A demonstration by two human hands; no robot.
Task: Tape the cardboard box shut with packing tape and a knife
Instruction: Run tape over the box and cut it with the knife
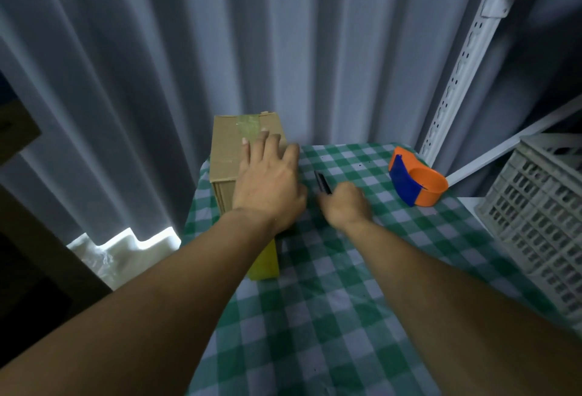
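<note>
Where grey curtain (283,33) backs checked cloth (346,301): left hand (267,184) flat on box (230,150), right hand (346,206) seemingly gripping knife (322,183).

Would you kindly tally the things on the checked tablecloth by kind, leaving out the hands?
Cardboard box, with tape on top: 1
Tape dispenser, orange and blue: 1
Knife, dark, held in the right hand: 1
Yellow thing beside the box, partly hidden under the left forearm, kind unclear: 1
Total: 4
</note>
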